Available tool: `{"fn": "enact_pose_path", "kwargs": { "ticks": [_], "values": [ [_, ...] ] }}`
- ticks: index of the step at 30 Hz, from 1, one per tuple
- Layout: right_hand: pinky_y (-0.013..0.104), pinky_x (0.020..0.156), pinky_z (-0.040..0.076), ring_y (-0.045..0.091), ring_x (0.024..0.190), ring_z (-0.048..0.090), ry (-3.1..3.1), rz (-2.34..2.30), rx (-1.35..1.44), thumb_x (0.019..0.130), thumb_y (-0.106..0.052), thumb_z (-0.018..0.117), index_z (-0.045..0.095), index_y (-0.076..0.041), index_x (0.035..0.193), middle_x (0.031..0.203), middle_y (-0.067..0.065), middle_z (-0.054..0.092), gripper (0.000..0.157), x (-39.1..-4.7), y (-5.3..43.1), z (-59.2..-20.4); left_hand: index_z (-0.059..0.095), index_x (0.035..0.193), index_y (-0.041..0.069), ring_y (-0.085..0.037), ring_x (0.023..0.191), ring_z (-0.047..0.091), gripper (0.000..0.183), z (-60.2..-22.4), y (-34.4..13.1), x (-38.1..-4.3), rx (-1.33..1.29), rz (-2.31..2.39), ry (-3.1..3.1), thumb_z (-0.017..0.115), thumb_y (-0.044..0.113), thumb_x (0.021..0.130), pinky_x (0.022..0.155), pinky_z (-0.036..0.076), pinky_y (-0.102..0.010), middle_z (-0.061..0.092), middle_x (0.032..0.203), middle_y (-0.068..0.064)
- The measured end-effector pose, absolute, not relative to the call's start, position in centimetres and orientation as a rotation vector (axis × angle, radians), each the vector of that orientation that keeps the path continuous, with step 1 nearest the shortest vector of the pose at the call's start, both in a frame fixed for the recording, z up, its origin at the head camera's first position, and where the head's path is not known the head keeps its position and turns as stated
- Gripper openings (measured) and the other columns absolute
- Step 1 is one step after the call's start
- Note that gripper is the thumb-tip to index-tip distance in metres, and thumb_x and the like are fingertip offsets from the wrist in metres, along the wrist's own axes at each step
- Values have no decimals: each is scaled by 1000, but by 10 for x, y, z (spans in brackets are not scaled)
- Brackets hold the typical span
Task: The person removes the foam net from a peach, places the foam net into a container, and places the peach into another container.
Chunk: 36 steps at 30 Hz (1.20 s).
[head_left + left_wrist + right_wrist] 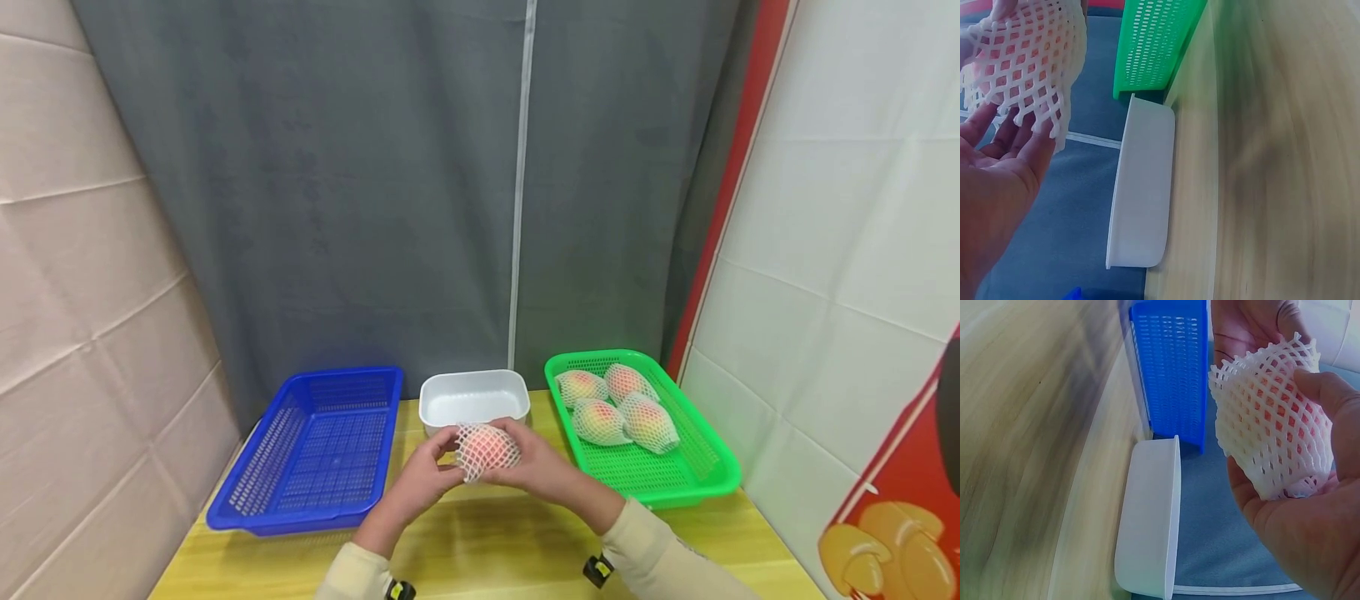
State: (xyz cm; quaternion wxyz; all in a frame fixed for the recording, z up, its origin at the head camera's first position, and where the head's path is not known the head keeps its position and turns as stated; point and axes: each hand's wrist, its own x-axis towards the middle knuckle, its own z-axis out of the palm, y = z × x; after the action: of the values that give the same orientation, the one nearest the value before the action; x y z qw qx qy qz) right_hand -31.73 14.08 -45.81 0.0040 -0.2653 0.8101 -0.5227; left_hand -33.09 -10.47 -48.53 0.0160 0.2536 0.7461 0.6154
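Between both hands, above the table's front part, is a pink-red peach-like fruit (491,448) in a white foam net (1035,53). My right hand (528,458) grips the netted fruit, with the thumb on one side and fingers around the other, as the right wrist view shows. My left hand (429,479) pinches the loose open end of the foam net (1266,419) between thumb and fingers. Right behind the hands stands a white tub (474,400); its inside looks bare where it shows.
To the left is a blue perforated basket (337,454) with nothing seen in it. At the right, a green basket (663,475) holds several netted fruits (600,421). All stand on a wooden table (480,550), with a grey curtain (375,192) behind and pale side walls.
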Motion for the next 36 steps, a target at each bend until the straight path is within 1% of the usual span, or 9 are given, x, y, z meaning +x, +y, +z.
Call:
{"fn": "enact_pose_path", "kwargs": {
  "ticks": [7,10,16,20,27,31,36],
  "values": [
    [33,102,55,19,122,67,2545,-1588,-878,90,-27,95,61,-14,149,140,3,69,70,-320,140,-460,59,145,-2,-27,125,61,60,-490,-103,-333,819,1901,2311,70,-7,86,94,62,-30,64,135,-16],
    [32,103,54,19,122,66,2555,-1577,-889,89,-27,96,61,-13,148,139,3,69,70,-320,138,-461,60,142,-2,-24,122,62,59,-492,-102,-333,822,1919,2309,70,-7,84,93,62,-30,64,133,-15],
    [33,103,54,20,120,65,2558,-1585,-881,86,-21,97,62,-13,144,136,4,69,69,-320,137,-461,56,137,-6,-20,119,62,57,-494,-98,-332,831,1948,2299,69,-9,82,94,61,-30,65,129,-16],
    [33,103,54,21,121,65,2553,-1586,-863,86,-20,97,61,-12,144,135,4,68,69,-320,136,-462,56,137,-6,-20,119,62,57,-493,-96,-331,822,1952,2309,70,-9,82,95,60,-30,65,129,-16],
    [34,103,54,20,120,65,2556,-1585,-863,86,-22,98,61,-13,144,135,4,68,69,-321,136,-463,57,138,-5,-25,121,61,58,-491,-95,-331,804,1934,2346,70,-8,82,97,60,-33,66,129,-16],
    [34,103,54,20,120,64,2558,-1585,-865,86,-22,97,61,-13,144,134,3,69,69,-322,136,-463,58,136,-4,-24,120,62,56,-490,-95,-331,797,1927,2360,70,-8,82,96,60,-33,67,128,-15],
    [34,103,54,20,120,65,2554,-1584,-862,87,-22,97,61,-13,145,135,4,69,69,-321,136,-463,59,136,-3,-23,119,62,53,-489,-97,-330,795,1906,2376,69,-6,84,96,60,-36,67,127,-14]
  ]
}}
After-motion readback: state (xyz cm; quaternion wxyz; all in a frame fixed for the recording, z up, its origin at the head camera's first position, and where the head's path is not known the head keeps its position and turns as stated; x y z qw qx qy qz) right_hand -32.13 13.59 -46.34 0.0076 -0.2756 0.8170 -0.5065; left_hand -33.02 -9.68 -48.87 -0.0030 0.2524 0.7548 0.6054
